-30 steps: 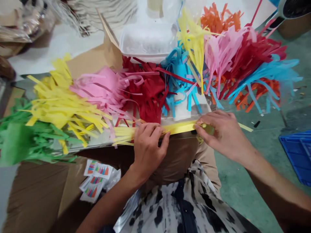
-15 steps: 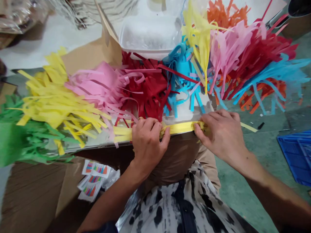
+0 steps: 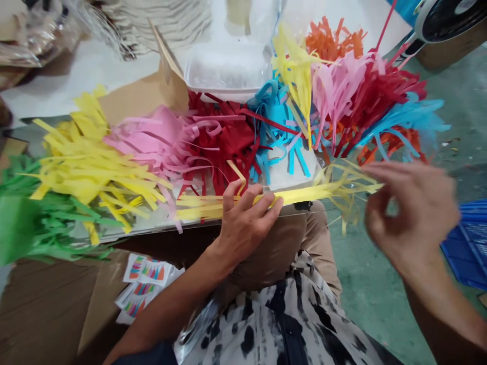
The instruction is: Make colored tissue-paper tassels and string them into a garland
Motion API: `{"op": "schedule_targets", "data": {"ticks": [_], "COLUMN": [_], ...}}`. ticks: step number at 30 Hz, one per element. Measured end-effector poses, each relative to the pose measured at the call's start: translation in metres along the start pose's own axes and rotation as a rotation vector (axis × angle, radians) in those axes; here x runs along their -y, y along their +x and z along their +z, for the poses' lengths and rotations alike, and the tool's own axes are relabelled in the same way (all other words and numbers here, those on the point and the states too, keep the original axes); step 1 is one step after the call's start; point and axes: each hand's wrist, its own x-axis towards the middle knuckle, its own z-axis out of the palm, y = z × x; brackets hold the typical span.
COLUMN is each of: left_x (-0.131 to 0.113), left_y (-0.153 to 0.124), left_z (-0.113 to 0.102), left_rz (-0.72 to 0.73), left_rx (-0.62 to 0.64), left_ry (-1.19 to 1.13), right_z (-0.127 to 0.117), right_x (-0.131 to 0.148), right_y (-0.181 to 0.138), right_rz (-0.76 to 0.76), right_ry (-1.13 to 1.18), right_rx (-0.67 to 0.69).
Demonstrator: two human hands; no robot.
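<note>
My left hand lies over a bundle of yellow tissue-paper fringe at the table's front edge. Its fingers curl down onto the bundle, and cut strips stick out on both sides. To the right, past the table's corner, the loose strips fan out in the air. At their far ends is my right hand, blurred by motion, with thumb and index finger closed into a ring. Whether a strip is between those fingertips is hard to see. A thin folded yellow strip stands up behind my left fingers.
Fringed paper bunches in green, yellow, pink, red and blue line the table. More bunches pile up at right. Behind are a white tray and a fan. A blue crate sits on the floor.
My right hand has moved right, away from the table edge, and the yellow strips now spread out loosely towards it. My left hand has shifted slightly right and lies flatter on the bundle.
</note>
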Motion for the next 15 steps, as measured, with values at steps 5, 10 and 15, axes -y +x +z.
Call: {"op": "schedule_targets", "data": {"ticks": [5, 10, 15], "left_x": [0.004, 0.042, 0.042], "left_y": [-0.006, -0.036, -0.040], "left_z": [-0.011, -0.041, -0.060], "left_rz": [0.016, -0.027, -0.281], "left_rx": [0.015, -0.004, -0.115], "left_ry": [0.012, 0.027, 0.174], "right_z": [0.028, 0.040, 0.040], "right_x": [0.044, 0.036, 0.035], "right_y": [-0.015, -0.014, -0.008], "right_rz": [-0.311, -0.252, -0.231], "right_ry": [0.190, 0.232, 0.251], "right_rx": [0.288, 0.251, 0.256]}}
